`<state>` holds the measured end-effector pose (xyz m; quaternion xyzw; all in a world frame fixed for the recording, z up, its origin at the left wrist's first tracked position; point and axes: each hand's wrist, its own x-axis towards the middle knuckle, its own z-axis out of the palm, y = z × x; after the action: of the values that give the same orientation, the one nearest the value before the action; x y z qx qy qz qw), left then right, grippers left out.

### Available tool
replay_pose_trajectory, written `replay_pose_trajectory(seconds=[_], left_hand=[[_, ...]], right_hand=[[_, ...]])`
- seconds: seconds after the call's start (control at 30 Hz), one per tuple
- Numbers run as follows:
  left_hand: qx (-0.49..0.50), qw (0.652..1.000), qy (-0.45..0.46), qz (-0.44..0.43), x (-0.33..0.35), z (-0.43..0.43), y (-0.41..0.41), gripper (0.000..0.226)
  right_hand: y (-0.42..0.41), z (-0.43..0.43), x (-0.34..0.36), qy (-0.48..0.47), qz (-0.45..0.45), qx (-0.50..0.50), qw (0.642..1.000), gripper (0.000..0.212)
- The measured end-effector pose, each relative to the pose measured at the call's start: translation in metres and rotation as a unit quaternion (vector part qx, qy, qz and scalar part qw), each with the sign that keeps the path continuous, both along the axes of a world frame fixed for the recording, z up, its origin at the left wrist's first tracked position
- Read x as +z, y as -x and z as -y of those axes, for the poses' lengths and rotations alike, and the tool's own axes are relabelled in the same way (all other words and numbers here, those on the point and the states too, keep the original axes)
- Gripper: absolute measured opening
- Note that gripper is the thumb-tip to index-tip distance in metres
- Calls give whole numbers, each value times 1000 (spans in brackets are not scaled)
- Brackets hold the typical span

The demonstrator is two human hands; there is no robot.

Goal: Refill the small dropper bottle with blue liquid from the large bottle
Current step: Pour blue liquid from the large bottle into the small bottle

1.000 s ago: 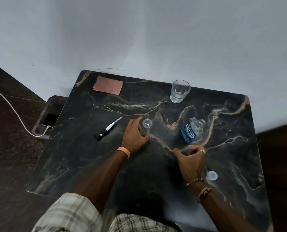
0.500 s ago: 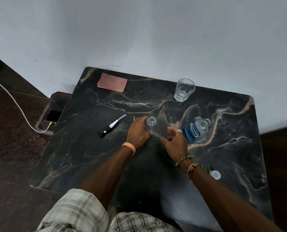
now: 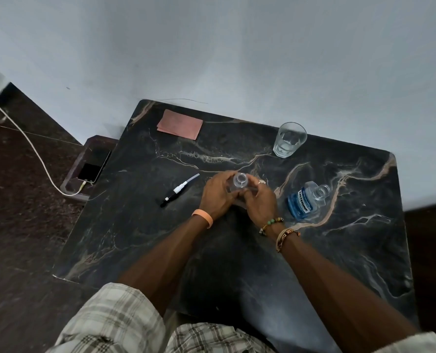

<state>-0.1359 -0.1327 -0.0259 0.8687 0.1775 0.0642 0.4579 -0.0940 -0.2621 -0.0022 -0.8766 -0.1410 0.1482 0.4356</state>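
Note:
The small clear dropper bottle (image 3: 240,181) stands uncapped at the middle of the dark marble table (image 3: 351,250). My left hand (image 3: 218,193) grips its left side and my right hand (image 3: 259,200) grips its right side, so only the neck and open mouth show. The large bottle of blue liquid (image 3: 304,200) stands open to the right, apart from my hands. The dropper cap with its pipette (image 3: 180,189) lies on the table to the left.
A glass of water (image 3: 289,140) stands at the back right. A pink folded cloth (image 3: 180,124) lies at the back left. A phone on a white cable (image 3: 92,170) sits on a low ledge left of the table. The wall runs close behind.
My right hand has moved left from beside the large bottle and taken hold of the small bottle. The left hand has stayed on it. The view has shifted, and the white cap is out of sight.

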Motion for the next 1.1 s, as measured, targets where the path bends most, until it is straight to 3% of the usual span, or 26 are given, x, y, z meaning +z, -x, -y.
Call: replay_pose_trajectory(seconds=[0.4, 0.63, 0.83, 1.0, 1.1], left_hand=[[-24, 991, 20, 129, 82, 5, -54, 53], [1, 990, 57, 126, 86, 14, -59, 56], [-14, 996, 45, 82, 58, 31, -41, 49], [-36, 998, 49, 35, 39, 55, -25, 48], [-41, 997, 60, 6, 26, 67, -18, 44]], right_hand=[[-50, 16, 88, 12, 118, -32, 992, 43], [-78, 82, 142, -84, 168, -181, 965, 37], [-83, 149, 122, -78, 102, -247, 961, 36], [-59, 176, 72, -30, 46, -243, 968, 34], [-36, 185, 43, -11, 12, -212, 977, 47]])
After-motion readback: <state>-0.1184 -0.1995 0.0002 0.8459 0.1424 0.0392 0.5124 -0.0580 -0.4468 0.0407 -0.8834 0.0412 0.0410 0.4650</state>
